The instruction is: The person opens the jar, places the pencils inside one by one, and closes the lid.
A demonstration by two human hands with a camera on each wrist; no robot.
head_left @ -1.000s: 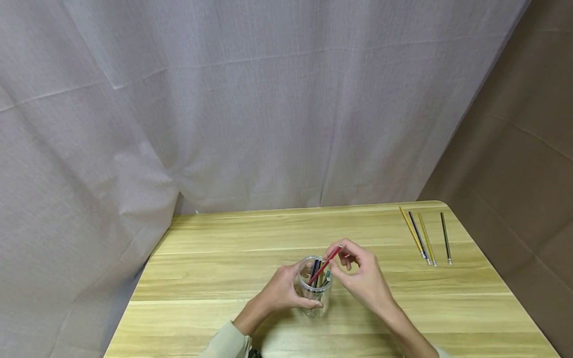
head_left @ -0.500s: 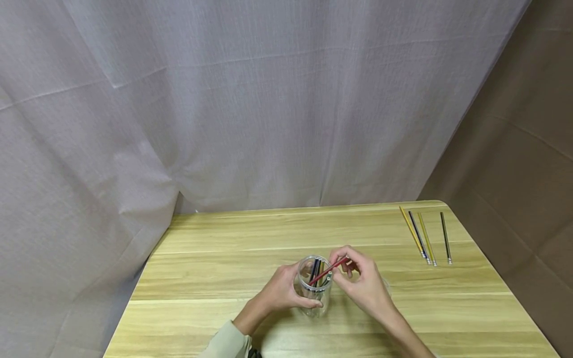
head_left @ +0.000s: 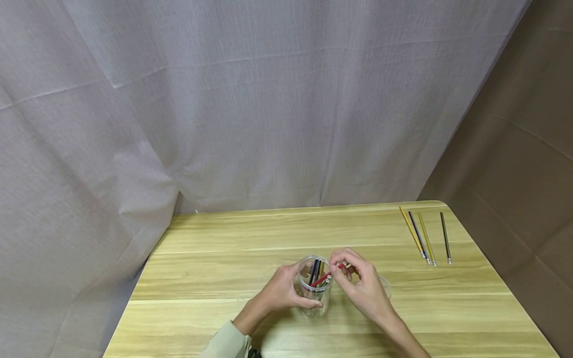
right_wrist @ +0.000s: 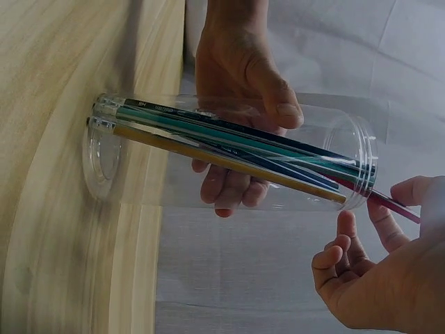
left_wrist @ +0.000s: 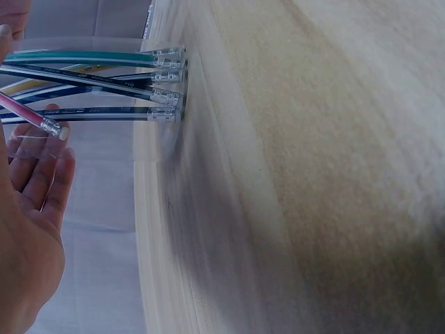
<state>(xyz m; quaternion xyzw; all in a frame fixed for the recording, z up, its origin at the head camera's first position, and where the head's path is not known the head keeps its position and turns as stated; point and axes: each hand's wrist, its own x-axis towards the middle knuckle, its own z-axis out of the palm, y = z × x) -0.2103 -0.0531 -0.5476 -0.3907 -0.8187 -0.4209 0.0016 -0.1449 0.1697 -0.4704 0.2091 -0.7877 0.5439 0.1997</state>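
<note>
In the head view a clear plastic jar (head_left: 320,309) stands on the wooden table, and my left hand (head_left: 281,291) grips it round the side. My right hand (head_left: 360,281) is at the rim and pinches a red pencil (head_left: 321,280) between thumb and fingers. The pencil slants through the jar's mouth; in the left wrist view its eraser end (left_wrist: 53,127) hangs inside, well above the base. Several pencils lean in the jar, eraser ends down, among them a teal pencil (left_wrist: 83,58) and a yellow pencil (right_wrist: 229,164).
Loose pencils lie at the table's back right: an orange-yellow pencil (head_left: 411,228), a dark blue pencil (head_left: 417,232), a yellow pencil (head_left: 427,237) and, apart from them, a dark green pencil (head_left: 445,236). A clear round lid (head_left: 386,287) lies partly behind my right wrist. Grey curtain hangs behind.
The red pencil's upper end has swung right and down, so it lies flatter across the rim. My right hand has shifted slightly right and nearer, uncovering the lid. The left hand has stayed still.
</note>
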